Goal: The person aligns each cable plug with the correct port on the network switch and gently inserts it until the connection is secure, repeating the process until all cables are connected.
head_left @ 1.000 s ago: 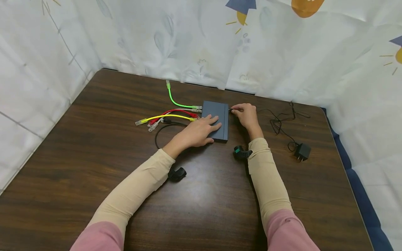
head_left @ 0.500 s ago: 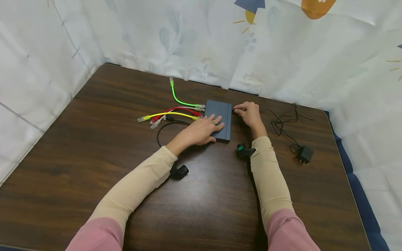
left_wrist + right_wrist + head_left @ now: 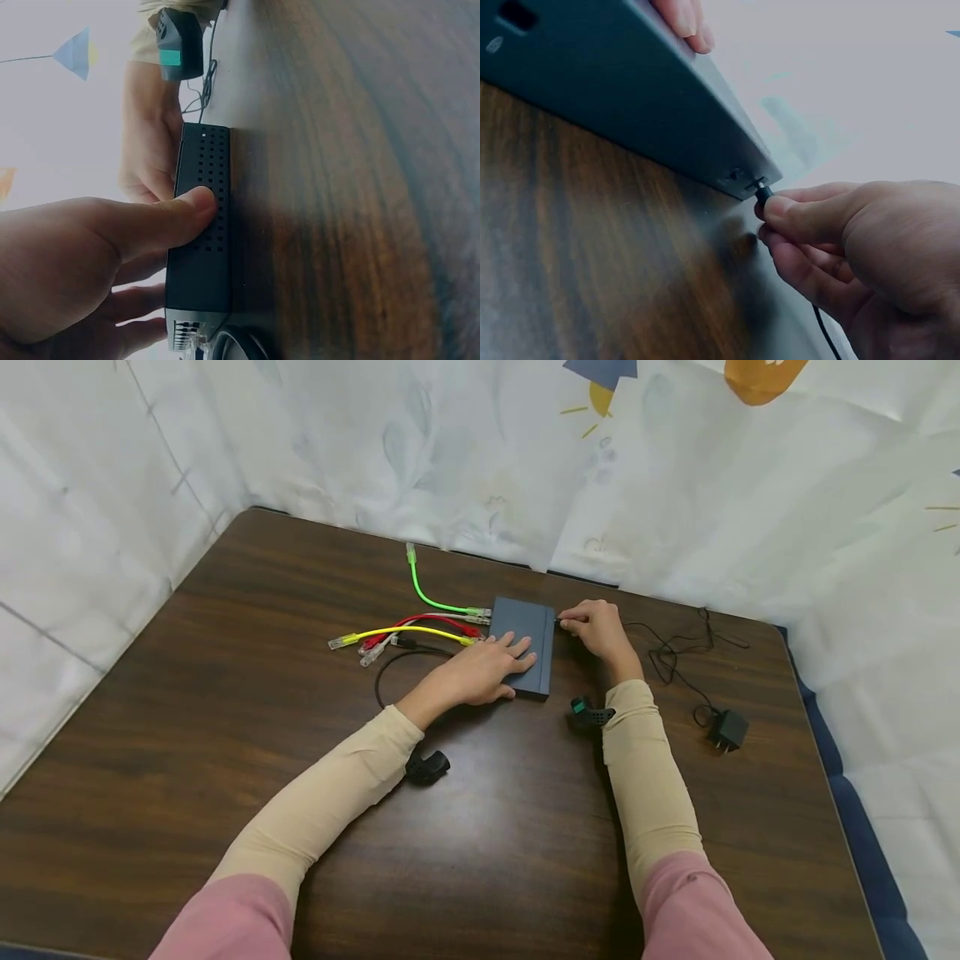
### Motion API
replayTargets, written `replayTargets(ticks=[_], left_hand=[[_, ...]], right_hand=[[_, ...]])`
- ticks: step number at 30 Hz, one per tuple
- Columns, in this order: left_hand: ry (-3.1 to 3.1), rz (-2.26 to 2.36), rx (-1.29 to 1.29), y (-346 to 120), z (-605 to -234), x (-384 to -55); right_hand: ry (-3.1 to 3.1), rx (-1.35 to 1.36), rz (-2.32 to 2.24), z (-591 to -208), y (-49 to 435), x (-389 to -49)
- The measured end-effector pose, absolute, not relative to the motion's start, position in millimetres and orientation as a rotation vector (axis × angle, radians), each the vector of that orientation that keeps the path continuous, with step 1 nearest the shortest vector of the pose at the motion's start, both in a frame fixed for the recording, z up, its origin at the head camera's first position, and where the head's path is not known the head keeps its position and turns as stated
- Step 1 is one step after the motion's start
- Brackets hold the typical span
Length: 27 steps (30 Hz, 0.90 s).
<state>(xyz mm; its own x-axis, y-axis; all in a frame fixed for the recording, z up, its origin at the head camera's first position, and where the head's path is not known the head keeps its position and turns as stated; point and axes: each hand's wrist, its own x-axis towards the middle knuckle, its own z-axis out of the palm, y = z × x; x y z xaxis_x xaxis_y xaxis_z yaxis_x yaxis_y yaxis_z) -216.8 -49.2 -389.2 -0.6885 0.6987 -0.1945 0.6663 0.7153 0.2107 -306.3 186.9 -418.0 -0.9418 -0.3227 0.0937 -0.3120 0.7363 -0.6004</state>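
A dark grey network switch lies flat on the table, with several Ethernet cables running from its left side. My left hand rests on it, fingers spread over the top and thumb against the vented near side. At the right side, my right hand pinches a black power plug between thumb and fingers. Bare metal of the plug's tip shows right at the jack in the right wrist view. From the plug, a thin black cord leads in loose loops to a black power adapter.
Left of the switch, a green cable, a yellow cable, a red cable and pale ones spread over the wood-grain table. A thicker black cable curves under the left forearm. White patterned sheeting borders the back.
The head view has shifted slightly. My right wrist has moved a little to the right, its fingers still on the plug. My left hand stays on the switch.
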Motion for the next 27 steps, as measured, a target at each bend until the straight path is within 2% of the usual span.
replayTargets(ticks=[27], left_hand=[[2.658, 0.2, 1.043, -47, -388, -214]], right_hand=[[2.862, -0.325, -0.952, -410, 183, -300]])
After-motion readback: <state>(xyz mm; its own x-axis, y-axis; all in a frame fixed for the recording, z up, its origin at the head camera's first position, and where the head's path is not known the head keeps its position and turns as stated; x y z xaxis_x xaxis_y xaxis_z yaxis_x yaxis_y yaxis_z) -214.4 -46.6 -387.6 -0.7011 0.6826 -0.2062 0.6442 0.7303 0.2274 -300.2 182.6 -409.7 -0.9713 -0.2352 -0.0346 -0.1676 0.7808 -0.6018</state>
